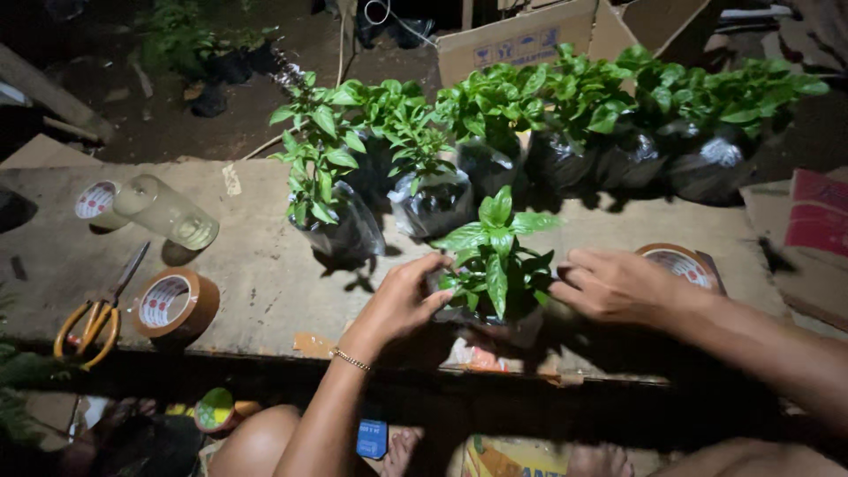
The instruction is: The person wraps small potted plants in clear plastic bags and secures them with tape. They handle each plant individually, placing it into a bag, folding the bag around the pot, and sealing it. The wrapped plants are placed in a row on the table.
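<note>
A small leafy seedling (pixel 496 256) stands in a plastic bag near the front edge of a worn wooden board (pixel 265 274). My left hand (pixel 402 300) cups the seedling's left side with fingers curled against the bag. My right hand (pixel 614 283) touches its right side, fingers pointing left into the leaves. The bag's lower part is mostly hidden by my hands and the leaves. Behind it a row of several similar seedlings in dark plastic bags (pixel 433 199) runs across the board.
A roll of brown tape (pixel 175 305) and yellow-handled scissors (pixel 93 318) lie at the left. A clear glass (pixel 168 212) lies on its side beside another tape roll (pixel 95 201). A third tape roll (pixel 685 263) sits behind my right hand. Cardboard boxes (pixel 521 40) stand at the back.
</note>
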Tool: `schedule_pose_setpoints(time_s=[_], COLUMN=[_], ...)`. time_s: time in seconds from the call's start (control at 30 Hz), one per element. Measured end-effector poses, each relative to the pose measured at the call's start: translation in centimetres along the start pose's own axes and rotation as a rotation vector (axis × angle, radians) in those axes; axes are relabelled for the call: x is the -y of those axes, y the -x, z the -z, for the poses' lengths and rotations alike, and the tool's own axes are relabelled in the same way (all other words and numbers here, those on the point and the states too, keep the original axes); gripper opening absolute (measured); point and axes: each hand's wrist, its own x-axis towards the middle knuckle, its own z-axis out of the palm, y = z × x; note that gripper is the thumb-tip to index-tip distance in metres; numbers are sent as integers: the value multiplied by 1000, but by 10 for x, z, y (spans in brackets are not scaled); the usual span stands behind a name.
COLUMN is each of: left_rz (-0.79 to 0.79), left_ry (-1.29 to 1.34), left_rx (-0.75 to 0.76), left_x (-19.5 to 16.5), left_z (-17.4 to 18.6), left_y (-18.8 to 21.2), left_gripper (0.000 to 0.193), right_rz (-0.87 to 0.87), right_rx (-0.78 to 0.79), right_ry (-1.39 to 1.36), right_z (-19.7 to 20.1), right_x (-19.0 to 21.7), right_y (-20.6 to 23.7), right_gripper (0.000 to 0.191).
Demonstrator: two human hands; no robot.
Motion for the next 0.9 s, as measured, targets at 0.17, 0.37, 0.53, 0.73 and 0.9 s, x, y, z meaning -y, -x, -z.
schedule_pose_setpoints(time_s=[0.17, 0.37, 0.53, 0.73, 0.9], left_rz=[-12, -46, 73, 290, 235], left_ry=[7, 14, 9, 65, 320], left_rx=[32, -11, 0, 35, -309], left_x=[2, 3, -2, -23, -58], left_z=[3, 2, 0, -27, -83], left_y=[-2, -1, 0, 13, 25], left_gripper=[42, 46, 41, 28, 19], right_rz=[165, -44, -617, -1719, -1852], right_rx=[-80, -36, 198, 120, -95], right_ry=[45, -95, -632, -1881, -1861], right_z=[-18, -30, -46, -53, -37], right_x=[-16, -3, 13, 12, 11], right_y=[1, 6, -2, -22, -38], right_gripper=[26, 14, 29, 23, 23])
